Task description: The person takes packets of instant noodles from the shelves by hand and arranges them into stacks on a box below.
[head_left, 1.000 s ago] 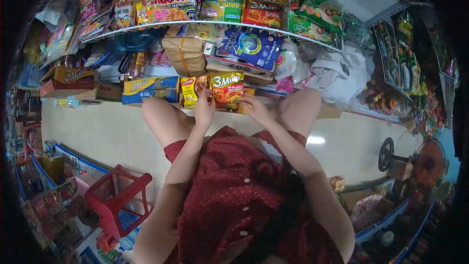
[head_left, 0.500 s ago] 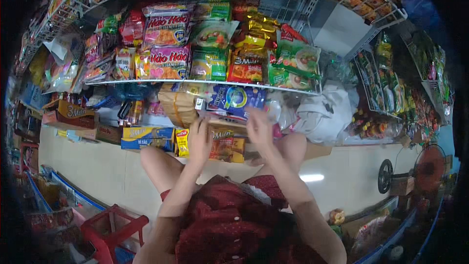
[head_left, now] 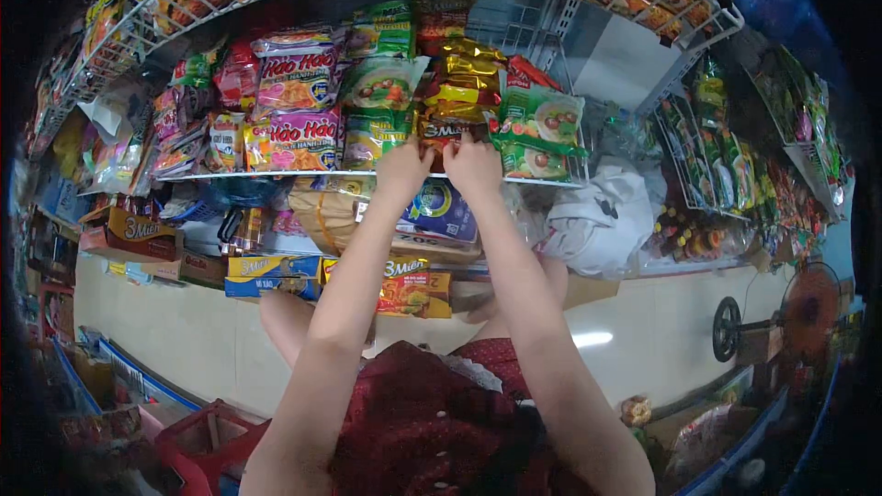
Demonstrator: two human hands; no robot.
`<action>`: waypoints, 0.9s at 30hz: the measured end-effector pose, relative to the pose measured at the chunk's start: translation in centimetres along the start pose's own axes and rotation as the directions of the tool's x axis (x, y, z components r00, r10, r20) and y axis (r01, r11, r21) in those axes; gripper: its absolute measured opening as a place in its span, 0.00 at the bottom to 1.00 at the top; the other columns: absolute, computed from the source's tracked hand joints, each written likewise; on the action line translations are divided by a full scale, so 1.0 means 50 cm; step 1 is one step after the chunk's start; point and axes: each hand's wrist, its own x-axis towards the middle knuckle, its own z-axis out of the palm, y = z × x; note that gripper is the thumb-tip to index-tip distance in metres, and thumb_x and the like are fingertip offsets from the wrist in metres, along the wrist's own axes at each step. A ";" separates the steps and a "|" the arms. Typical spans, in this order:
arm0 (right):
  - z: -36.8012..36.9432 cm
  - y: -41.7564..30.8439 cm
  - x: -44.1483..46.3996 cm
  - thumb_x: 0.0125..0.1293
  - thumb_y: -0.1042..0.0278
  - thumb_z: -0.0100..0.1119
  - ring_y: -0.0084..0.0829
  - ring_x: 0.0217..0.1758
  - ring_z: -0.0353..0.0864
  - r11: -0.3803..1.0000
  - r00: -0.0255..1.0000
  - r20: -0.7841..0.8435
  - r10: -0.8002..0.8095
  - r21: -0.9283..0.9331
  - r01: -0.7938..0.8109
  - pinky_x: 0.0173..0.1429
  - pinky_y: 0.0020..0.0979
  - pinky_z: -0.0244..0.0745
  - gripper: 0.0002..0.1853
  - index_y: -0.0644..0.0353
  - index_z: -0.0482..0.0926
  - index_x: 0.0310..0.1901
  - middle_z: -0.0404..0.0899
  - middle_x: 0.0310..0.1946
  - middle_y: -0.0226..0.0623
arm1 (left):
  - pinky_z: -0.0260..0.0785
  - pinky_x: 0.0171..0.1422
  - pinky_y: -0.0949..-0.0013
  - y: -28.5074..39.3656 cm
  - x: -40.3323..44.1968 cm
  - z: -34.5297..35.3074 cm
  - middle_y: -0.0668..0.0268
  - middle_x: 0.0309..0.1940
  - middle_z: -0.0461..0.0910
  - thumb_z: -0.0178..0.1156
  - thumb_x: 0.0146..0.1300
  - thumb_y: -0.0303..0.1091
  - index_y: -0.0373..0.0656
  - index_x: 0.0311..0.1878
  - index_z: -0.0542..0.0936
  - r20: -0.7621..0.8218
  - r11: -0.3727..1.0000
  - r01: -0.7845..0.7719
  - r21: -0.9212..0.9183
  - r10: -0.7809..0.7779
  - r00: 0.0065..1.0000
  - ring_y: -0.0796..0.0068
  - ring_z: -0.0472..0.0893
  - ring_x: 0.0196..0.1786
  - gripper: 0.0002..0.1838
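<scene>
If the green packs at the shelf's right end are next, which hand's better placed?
Probably right: the right hand is nearer the green packs. The left hand is farther off and would likely have to reach across it.
</scene>
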 end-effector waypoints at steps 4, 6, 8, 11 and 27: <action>-0.020 -0.008 0.004 0.60 0.51 0.48 0.48 0.36 0.81 0.994 0.975 0.198 0.100 0.012 -0.105 0.40 0.45 0.76 0.20 0.62 0.77 0.37 0.81 0.29 0.51 | 0.71 0.46 0.52 -0.020 0.020 0.006 0.47 0.36 0.80 0.55 0.57 0.53 0.38 0.48 0.75 0.073 1.000 -0.022 0.003 0.022 0.997 0.50 0.80 0.42 0.26; -0.028 -0.003 0.006 0.60 0.46 0.47 0.48 0.39 0.82 0.984 0.955 0.281 0.092 0.119 -0.130 0.41 0.44 0.77 0.23 0.60 0.76 0.43 0.81 0.31 0.52 | 0.71 0.49 0.55 -0.023 0.019 -0.003 0.51 0.40 0.80 0.57 0.54 0.54 0.44 0.55 0.74 0.167 0.997 -0.038 -0.066 0.049 0.985 0.52 0.79 0.46 0.30; -0.007 0.008 0.012 0.58 0.45 0.50 0.50 0.38 0.81 0.978 0.961 0.253 0.108 0.147 -0.149 0.42 0.46 0.76 0.26 0.58 0.73 0.49 0.80 0.34 0.52 | 0.72 0.48 0.56 -0.018 0.011 -0.002 0.54 0.40 0.81 0.60 0.52 0.51 0.47 0.54 0.74 0.098 0.999 -0.019 -0.049 0.024 0.995 0.55 0.80 0.45 0.27; -0.010 0.008 0.006 0.57 0.47 0.53 0.51 0.41 0.79 0.965 0.978 0.169 0.120 0.212 -0.155 0.44 0.47 0.74 0.25 0.57 0.71 0.50 0.78 0.38 0.51 | 0.73 0.45 0.57 -0.019 0.003 0.008 0.54 0.38 0.81 0.63 0.50 0.50 0.48 0.52 0.76 -0.058 0.995 -0.031 -0.090 0.026 0.998 0.56 0.81 0.43 0.26; -0.150 -0.094 -0.208 0.57 0.77 0.54 0.40 0.50 0.69 0.659 0.928 -0.365 -0.071 0.681 0.319 0.57 0.33 0.63 0.13 0.61 0.76 0.45 0.68 0.42 0.43 | 0.67 0.50 0.64 -0.038 -0.245 -0.096 0.54 0.40 0.77 0.63 0.57 0.34 0.42 0.49 0.77 -0.476 0.716 -0.319 -0.621 -0.022 0.879 0.59 0.76 0.45 0.17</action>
